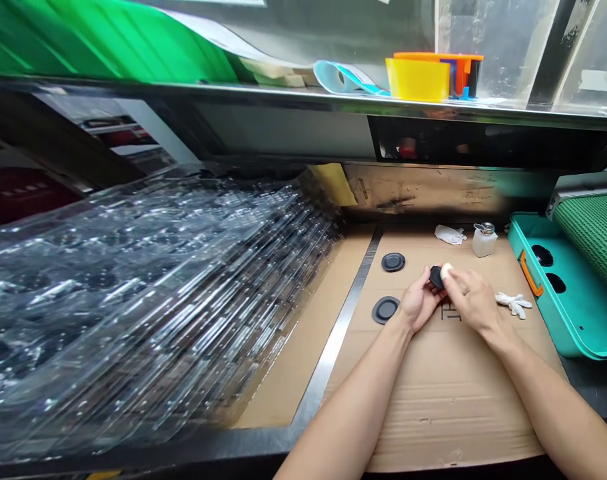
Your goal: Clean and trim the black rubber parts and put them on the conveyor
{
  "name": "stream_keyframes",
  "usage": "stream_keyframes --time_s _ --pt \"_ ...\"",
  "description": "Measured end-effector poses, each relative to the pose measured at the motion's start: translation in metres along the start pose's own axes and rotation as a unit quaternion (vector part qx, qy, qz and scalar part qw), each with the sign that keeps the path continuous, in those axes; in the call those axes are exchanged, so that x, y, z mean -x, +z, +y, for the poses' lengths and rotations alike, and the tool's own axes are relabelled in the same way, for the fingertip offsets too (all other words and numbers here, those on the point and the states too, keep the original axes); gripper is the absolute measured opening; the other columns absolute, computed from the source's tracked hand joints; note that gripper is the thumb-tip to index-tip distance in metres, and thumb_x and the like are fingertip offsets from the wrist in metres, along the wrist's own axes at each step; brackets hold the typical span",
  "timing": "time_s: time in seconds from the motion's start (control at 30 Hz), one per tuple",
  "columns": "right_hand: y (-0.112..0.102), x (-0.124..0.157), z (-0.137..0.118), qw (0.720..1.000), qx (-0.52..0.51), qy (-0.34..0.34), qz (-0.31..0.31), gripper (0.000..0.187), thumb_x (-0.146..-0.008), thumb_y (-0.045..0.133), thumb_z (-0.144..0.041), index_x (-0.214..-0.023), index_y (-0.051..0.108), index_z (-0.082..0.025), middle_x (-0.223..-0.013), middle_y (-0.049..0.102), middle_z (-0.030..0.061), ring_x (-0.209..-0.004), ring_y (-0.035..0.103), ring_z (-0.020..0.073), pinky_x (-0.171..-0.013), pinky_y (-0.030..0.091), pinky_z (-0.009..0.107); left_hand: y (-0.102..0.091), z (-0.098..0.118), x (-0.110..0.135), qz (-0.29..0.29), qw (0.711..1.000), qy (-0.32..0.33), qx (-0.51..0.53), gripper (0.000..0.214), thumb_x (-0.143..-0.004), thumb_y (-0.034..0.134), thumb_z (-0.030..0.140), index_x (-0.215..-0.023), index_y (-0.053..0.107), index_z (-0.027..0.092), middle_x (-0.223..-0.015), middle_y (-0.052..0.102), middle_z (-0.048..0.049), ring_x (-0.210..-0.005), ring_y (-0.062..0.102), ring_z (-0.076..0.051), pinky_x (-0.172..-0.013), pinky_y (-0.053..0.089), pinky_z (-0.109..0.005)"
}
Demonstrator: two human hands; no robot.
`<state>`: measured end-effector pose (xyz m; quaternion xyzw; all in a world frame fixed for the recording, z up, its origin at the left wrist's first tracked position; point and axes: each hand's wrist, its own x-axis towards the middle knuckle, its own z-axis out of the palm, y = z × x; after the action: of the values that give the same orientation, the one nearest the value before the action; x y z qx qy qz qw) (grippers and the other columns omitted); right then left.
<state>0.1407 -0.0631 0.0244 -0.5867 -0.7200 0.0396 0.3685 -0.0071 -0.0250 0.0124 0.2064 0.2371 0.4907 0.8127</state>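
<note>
Over the cardboard sheet (433, 400), my left hand (417, 301) is closed on a small black disc (436, 277). My right hand (470, 297) pinches a small white pad (446, 271) against the face of that disc. Exactly what the white pad is made of is too small to tell. To the left of my hands lie two more round pieces: a black disc (393, 262) farther back and a dark grey disc (386, 310) nearer me, both flat on the cardboard.
Stacked clear plastic trays (183, 280) fill the left side. At right stands a teal bin (563, 320) with black pieces inside, beside a green conveyor belt (593, 227). A small white bottle (484, 241), a crumpled white cloth (450, 234) and a white glove (514, 305) lie around my hands.
</note>
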Motion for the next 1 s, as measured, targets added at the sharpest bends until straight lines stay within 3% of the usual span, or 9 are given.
stream_keyframes --time_s 0.07,0.17,0.3,0.37,0.5,0.53,0.6,0.73,1.0 --pt "0.005 0.003 -0.005 0.998 0.036 -0.03 -0.033 0.036 -0.1 0.047 -0.043 -0.122 0.069 -0.025 -0.111 0.067 0.0099 -0.1 0.059 0.0226 -0.09 0.045 0.031 -0.003 -0.001 -0.001 -0.01 1.0 0.002 -0.017 0.031 -0.097 0.056 0.038 -0.113 0.066 0.013 -0.105 0.072 -0.0116 -0.092 0.069 -0.019 -0.086 0.055 -0.031" --pt "0.006 0.0 0.008 0.992 0.121 0.012 -0.044 0.034 -0.101 0.047 -0.04 -0.121 0.071 -0.025 -0.111 0.066 0.0112 -0.104 0.057 0.0238 -0.092 0.042 0.032 -0.007 -0.002 -0.001 -0.012 0.996 0.012 -0.085 0.038 -0.092 0.065 0.042 -0.116 0.065 0.013 -0.106 0.072 -0.0129 -0.092 0.07 -0.02 -0.082 0.055 -0.032" --pt "-0.003 -0.009 0.034 0.978 0.178 0.08 -0.071 0.033 -0.102 0.045 -0.04 -0.121 0.069 -0.026 -0.107 0.067 0.0094 -0.104 0.056 0.0229 -0.094 0.039 0.031 -0.005 -0.007 0.004 0.037 0.961 0.131 -0.242 0.062 -0.08 0.078 0.045 -0.13 0.057 0.016 -0.124 0.068 -0.0169 -0.108 0.068 -0.024 -0.088 0.053 -0.034" --pt "-0.006 -0.01 0.038 0.972 0.194 0.093 -0.092 0.034 -0.101 0.046 -0.042 -0.122 0.068 -0.027 -0.109 0.066 0.0094 -0.105 0.056 0.0238 -0.093 0.039 0.032 -0.002 -0.013 0.01 0.062 0.899 0.238 -0.362 0.073 -0.072 0.085 0.039 -0.134 0.052 0.018 -0.13 0.065 -0.0167 -0.12 0.063 -0.026 -0.098 0.05 -0.037" --pt "-0.006 -0.007 0.032 0.963 0.212 0.098 -0.137 0.035 -0.099 0.05 -0.043 -0.126 0.066 -0.028 -0.117 0.064 0.0106 -0.111 0.053 0.0266 -0.091 0.039 0.034 0.005 -0.022 0.024 0.045 0.717 0.424 -0.551 0.076 -0.075 0.082 0.031 -0.14 0.043 0.022 -0.134 0.063 -0.014 -0.127 0.059 -0.025 -0.107 0.048 -0.041" --pt "-0.006 -0.007 0.03 0.962 0.21 0.098 -0.141 0.035 -0.099 0.05 -0.042 -0.128 0.065 -0.029 -0.118 0.063 0.0104 -0.112 0.052 0.0266 -0.091 0.039 0.034 0.006 -0.024 0.026 0.036 0.686 0.452 -0.569 0.076 -0.077 0.08 0.03 -0.141 0.04 0.023 -0.135 0.062 -0.0141 -0.127 0.059 -0.024 -0.107 0.049 -0.041" --pt "-0.007 -0.006 0.028 0.963 0.203 0.1 -0.142 0.036 -0.099 0.049 -0.041 -0.13 0.063 -0.03 -0.118 0.063 0.0098 -0.111 0.052 0.0262 -0.091 0.039 0.034 0.007 -0.026 0.028 0.024 0.651 0.483 -0.585 0.076 -0.08 0.078 0.028 -0.144 0.036 0.023 -0.135 0.061 -0.015 -0.126 0.06 -0.024 -0.106 0.051 -0.041" --pt "-0.008 -0.007 0.03 0.965 0.198 0.099 -0.142 0.034 -0.098 0.051 -0.04 -0.128 0.064 -0.03 -0.116 0.063 0.0091 -0.111 0.053 0.0261 -0.09 0.04 0.033 0.005 -0.028 0.025 0.039 0.631 0.476 -0.611 0.077 -0.08 0.078 0.029 -0.144 0.036 0.023 -0.133 0.062 -0.0143 -0.124 0.061 -0.024 -0.106 0.051 -0.042" --pt "-0.006 -0.007 0.033 0.964 0.206 0.094 -0.137 0.033 -0.099 0.049 -0.042 -0.126 0.064 -0.03 -0.115 0.064 0.0089 -0.11 0.052 0.0262 -0.089 0.04 0.034 0.004 -0.026 0.025 0.079 0.65 0.429 -0.622 0.068 -0.077 0.079 0.035 -0.135 0.047 0.019 -0.126 0.064 -0.0142 -0.118 0.063 -0.024 -0.102 0.051 -0.038"
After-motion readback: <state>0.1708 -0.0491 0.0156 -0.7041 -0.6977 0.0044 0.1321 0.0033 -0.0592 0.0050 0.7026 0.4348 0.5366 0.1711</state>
